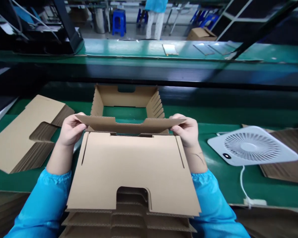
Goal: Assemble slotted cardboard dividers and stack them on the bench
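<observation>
A notched cardboard panel stretches between my two hands, tilted so its notched edge faces up. My left hand pinches its left end, and my right hand pinches the right end. Just below it, toward me, lies a stack of slotted cardboard sheets, the top one with a cut-out on its near edge. Beyond the held panel stands a cardboard frame with slotted side walls, resting on the green table. Whether the panel touches the stack or the frame I cannot tell.
At left lies a pile of flat cardboard pieces. A white fan with a cable sits at right, beside more brown cardboard. Across the back runs a green ledge holding thin panels. A person stands beyond.
</observation>
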A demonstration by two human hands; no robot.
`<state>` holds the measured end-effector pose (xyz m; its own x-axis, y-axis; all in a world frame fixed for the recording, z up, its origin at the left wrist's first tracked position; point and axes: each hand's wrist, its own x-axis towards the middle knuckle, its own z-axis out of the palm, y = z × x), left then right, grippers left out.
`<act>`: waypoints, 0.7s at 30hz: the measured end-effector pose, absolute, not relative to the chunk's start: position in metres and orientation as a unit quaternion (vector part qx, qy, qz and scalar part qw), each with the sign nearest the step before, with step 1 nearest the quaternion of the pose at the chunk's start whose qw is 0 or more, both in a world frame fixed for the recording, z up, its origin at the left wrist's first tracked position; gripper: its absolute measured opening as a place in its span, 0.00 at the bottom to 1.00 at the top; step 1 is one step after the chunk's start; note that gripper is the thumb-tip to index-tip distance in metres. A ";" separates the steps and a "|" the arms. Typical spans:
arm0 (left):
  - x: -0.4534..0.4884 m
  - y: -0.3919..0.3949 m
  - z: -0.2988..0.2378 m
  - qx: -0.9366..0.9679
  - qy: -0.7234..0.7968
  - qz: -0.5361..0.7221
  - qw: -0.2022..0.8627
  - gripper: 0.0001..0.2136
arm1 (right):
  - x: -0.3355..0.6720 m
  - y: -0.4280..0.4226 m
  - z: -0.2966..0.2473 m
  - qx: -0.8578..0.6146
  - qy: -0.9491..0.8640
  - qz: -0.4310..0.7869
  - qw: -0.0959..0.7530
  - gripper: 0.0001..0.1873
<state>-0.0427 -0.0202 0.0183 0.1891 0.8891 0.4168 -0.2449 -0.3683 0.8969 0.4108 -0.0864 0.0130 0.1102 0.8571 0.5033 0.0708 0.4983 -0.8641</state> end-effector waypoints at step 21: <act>-0.040 -0.023 0.020 0.644 0.258 0.650 0.311 0.19 | 0.401 -0.094 0.022 -0.402 -0.592 0.246 0.654 0.26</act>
<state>-0.0405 -0.0232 0.0204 0.0228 0.7359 0.6767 -0.0727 -0.6739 0.7353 0.4006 -0.0940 0.0223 0.1780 0.7976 0.5764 0.1543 0.5559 -0.8168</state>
